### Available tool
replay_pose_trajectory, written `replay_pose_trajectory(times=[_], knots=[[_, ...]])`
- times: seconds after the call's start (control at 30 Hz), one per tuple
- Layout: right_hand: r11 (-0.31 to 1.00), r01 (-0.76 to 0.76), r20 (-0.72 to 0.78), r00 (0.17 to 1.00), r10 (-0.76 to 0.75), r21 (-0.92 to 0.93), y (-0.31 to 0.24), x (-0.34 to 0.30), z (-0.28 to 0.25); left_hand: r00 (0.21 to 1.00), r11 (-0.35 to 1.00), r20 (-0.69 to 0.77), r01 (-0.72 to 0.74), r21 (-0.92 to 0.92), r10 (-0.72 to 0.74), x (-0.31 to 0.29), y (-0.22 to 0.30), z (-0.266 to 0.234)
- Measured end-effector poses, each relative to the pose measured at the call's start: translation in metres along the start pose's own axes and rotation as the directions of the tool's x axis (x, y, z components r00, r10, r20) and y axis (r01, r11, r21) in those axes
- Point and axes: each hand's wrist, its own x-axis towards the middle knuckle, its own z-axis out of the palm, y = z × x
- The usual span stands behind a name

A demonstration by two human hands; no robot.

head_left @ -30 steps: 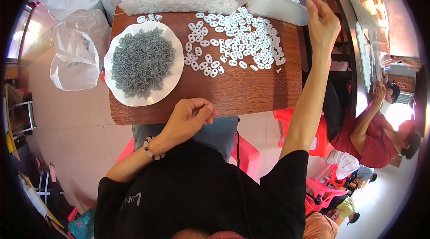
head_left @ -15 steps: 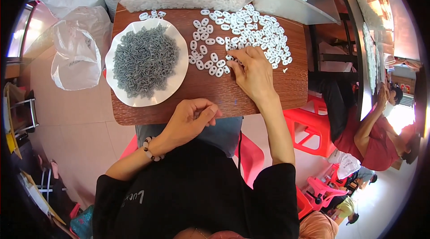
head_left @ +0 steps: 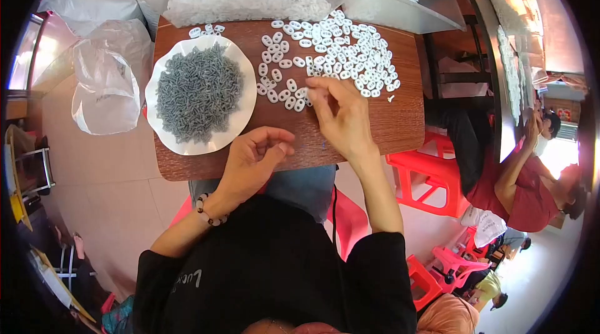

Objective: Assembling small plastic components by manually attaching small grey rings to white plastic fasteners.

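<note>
Here, white pieces [head_left: 369, 62], brown table [head_left: 397, 121], tiled floor [head_left: 106, 209].

I'm seeing the left hand [head_left: 253, 159] hovering at the desk's near edge [head_left: 400, 139], fingers loosely curling; the right hand [head_left: 345, 115] is reaching over the desk, thumb and forefinger arching toward each other.

Item count, one bench [head_left: 394, 126].
Left of centre: one plate [head_left: 239, 122]; grey plugs [head_left: 197, 93], too many to count. Upper centre: white two-hole pieces [head_left: 359, 52], likewise uncountable. Centre: left hand [head_left: 253, 162], one; right hand [head_left: 345, 115], one.
</note>
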Motion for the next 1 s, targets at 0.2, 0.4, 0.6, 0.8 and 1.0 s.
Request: replay_pose_trajectory(times=[0.2, 0.4, 0.6, 0.8, 1.0], knots=[[0.719, -0.441, 0.200, 0.895, 0.400, 0.537, -0.049, -0.038, -0.005, 0.994, 0.997, -0.087, -0.071, -0.031, 0.068, 0.002, 0.006, 0.002], [0.640, -0.467, 0.159, 0.864, 0.478, 0.611, -0.057, -0.053, -0.004, 0.986, 0.988, -0.057, -0.157, 0.017, 0.157, -0.001, 0.003, 0.003], [0.531, -0.473, 0.169, 0.837, 0.521, 0.703, -0.058, -0.061, 0.002, 0.994, 0.995, -0.054, -0.100, -0.010, 0.099, -0.001, 0.002, 0.002], [0.753, -0.365, 0.037, 0.910, 0.414, 0.548, -0.058, -0.064, -0.001, 0.998, 0.997, -0.042, -0.046, -0.055, 0.044, -0.002, -0.001, 0.004], [0.791, -0.398, 0.098, 0.911, 0.401, 0.464, -0.063, -0.063, -0.012, 0.997, 0.996, -0.062, -0.045, -0.080, 0.041, -0.001, 0.003, 0.014]])
